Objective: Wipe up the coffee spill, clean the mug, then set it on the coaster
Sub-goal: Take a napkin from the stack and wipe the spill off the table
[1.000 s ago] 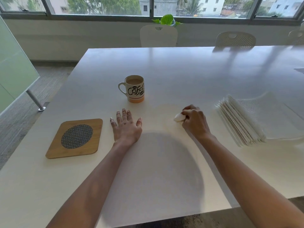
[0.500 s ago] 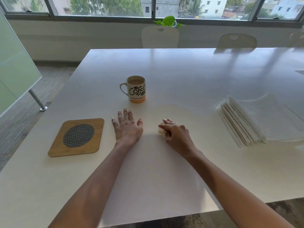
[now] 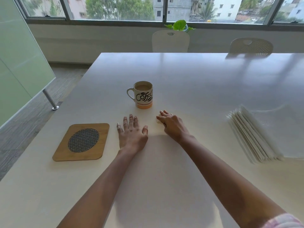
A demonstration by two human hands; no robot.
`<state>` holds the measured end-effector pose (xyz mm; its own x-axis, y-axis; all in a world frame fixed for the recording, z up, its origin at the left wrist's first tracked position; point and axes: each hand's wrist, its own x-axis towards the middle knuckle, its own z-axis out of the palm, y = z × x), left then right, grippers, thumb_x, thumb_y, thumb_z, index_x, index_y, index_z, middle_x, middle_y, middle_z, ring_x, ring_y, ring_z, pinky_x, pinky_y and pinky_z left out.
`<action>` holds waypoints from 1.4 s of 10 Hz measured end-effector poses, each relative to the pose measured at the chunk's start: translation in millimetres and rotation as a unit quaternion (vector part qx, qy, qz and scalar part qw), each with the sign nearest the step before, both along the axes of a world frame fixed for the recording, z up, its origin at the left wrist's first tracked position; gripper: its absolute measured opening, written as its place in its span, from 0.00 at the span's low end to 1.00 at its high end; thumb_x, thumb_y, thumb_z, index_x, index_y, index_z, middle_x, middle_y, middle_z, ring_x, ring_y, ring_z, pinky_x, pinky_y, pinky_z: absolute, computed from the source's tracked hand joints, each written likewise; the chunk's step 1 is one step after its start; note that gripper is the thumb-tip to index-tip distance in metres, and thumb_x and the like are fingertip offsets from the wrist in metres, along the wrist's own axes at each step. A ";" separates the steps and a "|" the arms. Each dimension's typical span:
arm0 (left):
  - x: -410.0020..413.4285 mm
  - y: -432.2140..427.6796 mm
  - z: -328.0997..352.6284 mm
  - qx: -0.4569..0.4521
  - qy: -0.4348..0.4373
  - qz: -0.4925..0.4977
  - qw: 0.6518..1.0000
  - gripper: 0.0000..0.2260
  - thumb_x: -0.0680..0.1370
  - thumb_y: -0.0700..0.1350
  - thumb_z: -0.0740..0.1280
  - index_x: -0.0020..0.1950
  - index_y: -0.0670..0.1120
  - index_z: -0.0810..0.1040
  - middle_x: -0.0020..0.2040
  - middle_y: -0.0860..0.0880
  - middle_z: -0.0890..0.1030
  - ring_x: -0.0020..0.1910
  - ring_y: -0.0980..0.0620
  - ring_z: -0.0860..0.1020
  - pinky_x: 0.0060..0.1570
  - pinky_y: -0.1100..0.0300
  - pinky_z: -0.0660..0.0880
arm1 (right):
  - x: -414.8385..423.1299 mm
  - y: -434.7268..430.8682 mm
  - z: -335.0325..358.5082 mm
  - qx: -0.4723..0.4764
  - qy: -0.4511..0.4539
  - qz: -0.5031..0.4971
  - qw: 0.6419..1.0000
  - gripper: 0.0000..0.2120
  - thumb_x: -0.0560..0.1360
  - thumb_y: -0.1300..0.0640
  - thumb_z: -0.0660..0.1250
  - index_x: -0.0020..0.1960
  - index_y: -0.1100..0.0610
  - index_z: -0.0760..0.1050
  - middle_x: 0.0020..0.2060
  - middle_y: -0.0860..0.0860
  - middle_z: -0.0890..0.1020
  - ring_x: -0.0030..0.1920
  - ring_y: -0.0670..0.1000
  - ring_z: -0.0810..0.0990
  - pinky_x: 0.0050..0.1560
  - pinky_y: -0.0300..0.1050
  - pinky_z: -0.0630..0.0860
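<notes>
A white mug (image 3: 144,95) with black "Coffee" lettering and an orange base stands upright on the white table (image 3: 197,83), with milky coffee inside. A wooden coaster (image 3: 82,142) with a dark mesh centre lies to the left. My left hand (image 3: 131,130) rests flat on the table between coaster and mug, fingers spread. Just right of the mug's base, my right hand (image 3: 171,124) holds a small crumpled white tissue (image 3: 158,122) against the tabletop, and the hand hides most of it. I cannot make out a distinct spill.
A thick stack of white paper napkins (image 3: 251,135) lies at the right. Two chairs (image 3: 170,41) stand at the table's far edge below the window. The table's left edge runs close beside the coaster.
My right hand has slid the tissue left across the table, then forward to beside the mug's base. My left hand, the mug and the coaster have stayed put.
</notes>
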<state>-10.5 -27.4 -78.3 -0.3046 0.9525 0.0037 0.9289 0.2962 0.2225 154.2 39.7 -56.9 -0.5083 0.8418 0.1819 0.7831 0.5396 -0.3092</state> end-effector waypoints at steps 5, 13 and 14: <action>-0.7 -0.7 -0.6 0.001 0.005 0.007 1.000 0.31 0.81 0.60 0.43 0.81 0.47 0.44 0.82 0.48 0.43 0.80 0.48 0.40 0.76 0.43 0.37 | 53.8 0.3 13.1 0.040 -0.072 -0.170 0.982 0.15 0.82 0.55 0.55 0.58 0.57 0.78 0.61 0.55 0.79 0.62 0.56 0.77 0.55 0.47 0.74; 3.4 -3.4 7.3 -0.027 0.014 -0.002 1.000 0.31 0.82 0.59 0.43 0.80 0.43 0.44 0.81 0.45 0.44 0.80 0.44 0.41 0.76 0.40 0.39 | 34.0 -114.1 1.6 0.047 -0.034 -0.203 0.978 0.13 0.79 0.59 0.56 0.55 0.57 0.78 0.61 0.54 0.80 0.63 0.54 0.77 0.54 0.46 0.74; 3.4 -3.1 7.2 -0.028 0.013 -0.003 1.000 0.31 0.82 0.59 0.43 0.80 0.44 0.44 0.81 0.45 0.44 0.80 0.44 0.41 0.76 0.40 0.39 | 24.2 -119.3 1.7 0.027 -0.023 -0.163 0.986 0.16 0.75 0.63 0.58 0.59 0.57 0.78 0.66 0.54 0.77 0.68 0.53 0.73 0.60 0.46 0.73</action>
